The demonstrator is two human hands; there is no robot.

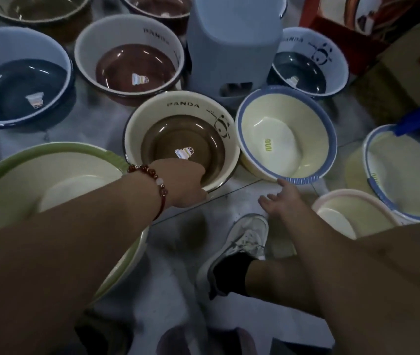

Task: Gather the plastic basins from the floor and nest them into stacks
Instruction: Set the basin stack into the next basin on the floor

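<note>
At the centre of the frame the left hand (187,183), a red bead bracelet (152,180) on its wrist, is gripping the near rim of the cream panda basin (137,129) with the brown bottom. Right of centre, the right hand (283,201) is spreading its fingers, one fingertip touching the rim of the tilted blue-rimmed basin (275,119). A white sneaker (244,239) is standing on the floor (173,290) below.

Basins (182,139) ring a stool (232,47) — shoe (244,239) nearer.
</note>
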